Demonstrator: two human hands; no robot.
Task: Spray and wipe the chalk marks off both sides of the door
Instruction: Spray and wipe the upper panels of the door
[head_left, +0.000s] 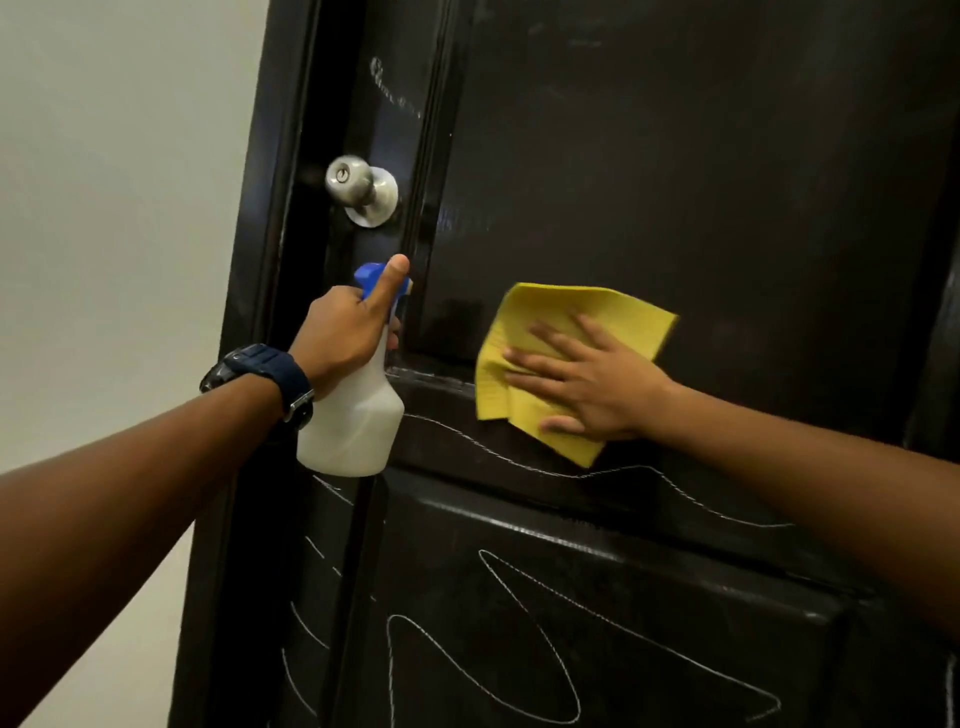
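Pressing flat on a yellow cloth (566, 358), the right hand (587, 387) spreads its straight fingers across the fabric and pins it against the dark door (701, 171) at the bottom edge of the upper panel, where the panel meets the horizontal rail. The cloth is rumpled, one corner hanging down below the palm.

The left hand (345, 332) holds a white spray bottle (356, 415) upright, just beside the door's left stile and below the round metal doorknob (361, 188). Its grip is closed round the bottle's neck under the blue trigger head (371, 275), and the thumb stands straight up along that head. A dark wristwatch (265, 376) sits on the left wrist.

White chalk marks (519, 639) loop across the lower panel and run in a wavy line along the rail just beneath the cloth; shorter strokes lie on the stile below the bottle. A faint chalk scribble (392, 88) shows above the doorknob. The upper panel around and above the cloth looks dark, with only dim smudges. A pale wall (119, 208) fills the left of the view.
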